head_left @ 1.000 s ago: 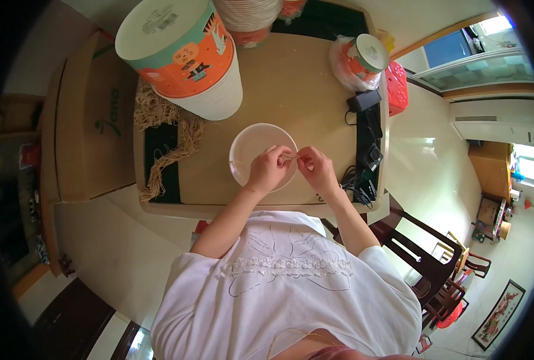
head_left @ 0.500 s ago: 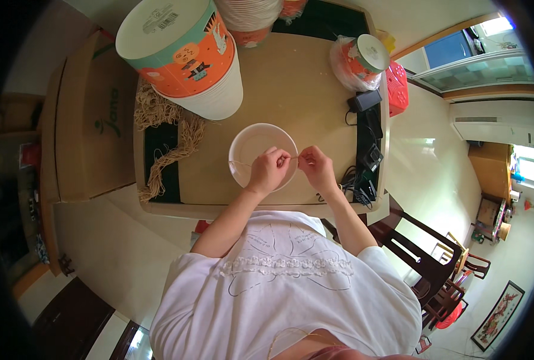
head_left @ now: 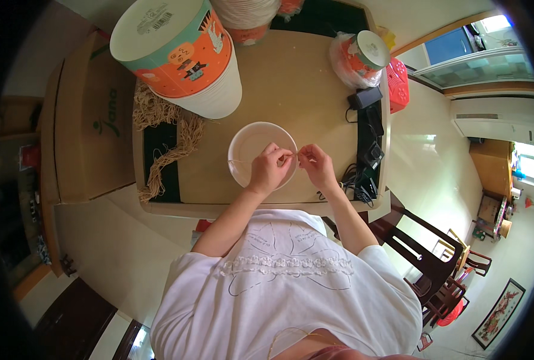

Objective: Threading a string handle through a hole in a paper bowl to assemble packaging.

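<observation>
A white round paper bowl (head_left: 240,141) stands near the front edge of the table, beneath my hands. My left hand (head_left: 270,168) is over the right part of the bowl, its thumb and fingers pinched on a thin tan string (head_left: 240,162). One end of that string runs left across the bowl to its left rim. Just beyond the bowl's right rim, my right hand (head_left: 316,165) has its fingers bent into a pinch close to the left fingertips. The string between the two hands is too fine to follow, and the right fingertips partly hide what they grip.
A tall stack of orange-and-white paper buckets (head_left: 189,60) rises at the back left, beside bundled tan strings (head_left: 189,135). Plastic-wrapped paper tubs (head_left: 363,57) sit at the back right. Black adapters and cables (head_left: 370,157) line the right edge. A cardboard box (head_left: 90,138) flanks the table's left.
The right fingers have loosened a little and shifted slightly, while the left hand stays in its pinch over the bowl. The bowl and string otherwise look the same.
</observation>
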Available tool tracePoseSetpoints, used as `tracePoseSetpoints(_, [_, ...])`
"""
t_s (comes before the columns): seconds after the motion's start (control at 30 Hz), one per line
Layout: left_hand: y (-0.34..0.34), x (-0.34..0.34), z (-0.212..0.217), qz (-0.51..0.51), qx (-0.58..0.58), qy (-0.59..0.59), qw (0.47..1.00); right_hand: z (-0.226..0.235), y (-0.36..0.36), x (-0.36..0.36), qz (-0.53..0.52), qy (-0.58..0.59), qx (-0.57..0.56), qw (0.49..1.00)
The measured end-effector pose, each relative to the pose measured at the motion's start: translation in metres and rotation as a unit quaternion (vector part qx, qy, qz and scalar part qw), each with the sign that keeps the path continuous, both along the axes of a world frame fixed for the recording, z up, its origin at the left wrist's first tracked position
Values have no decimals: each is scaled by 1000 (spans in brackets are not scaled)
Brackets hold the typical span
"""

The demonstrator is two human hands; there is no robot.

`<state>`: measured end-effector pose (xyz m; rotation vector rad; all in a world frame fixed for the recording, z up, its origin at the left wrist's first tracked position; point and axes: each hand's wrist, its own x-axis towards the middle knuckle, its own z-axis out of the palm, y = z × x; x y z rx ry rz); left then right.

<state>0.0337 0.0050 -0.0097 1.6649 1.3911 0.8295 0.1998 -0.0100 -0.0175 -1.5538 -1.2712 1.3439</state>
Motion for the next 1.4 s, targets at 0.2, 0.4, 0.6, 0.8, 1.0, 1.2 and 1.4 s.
tracePoseSetpoints(0.2, [2,6,1,16,-6,-20,1000,3,0,1,15,-4,-7,1000])
tracePoseSetpoints(0.4, [2,6,0,14,-3,-28,999,-1,-1,0,17,-15,30,999])
tracePoseSetpoints(0.6, [2,8,-1,20,-7,-44,999,-4,-3,2,6,-5,42,999])
tracePoseSetpoints(0.8, [-1,3,-2,21,-3,-49,999,11,-2,-3,16,-79,84,993])
tracePoseSetpoints(1.0, [-2,-8,7,43,-61,-84,994,29,1,-12,48,-183,119,975])
tracePoseSetpoints(1.2, [-2,-18,15,30,-3,89,996,32,4,-17,53,-236,161,957])
tracePoseSetpoints(1.4, [1,-21,30,17,16,101,995,24,4,-17,62,-252,160,952])
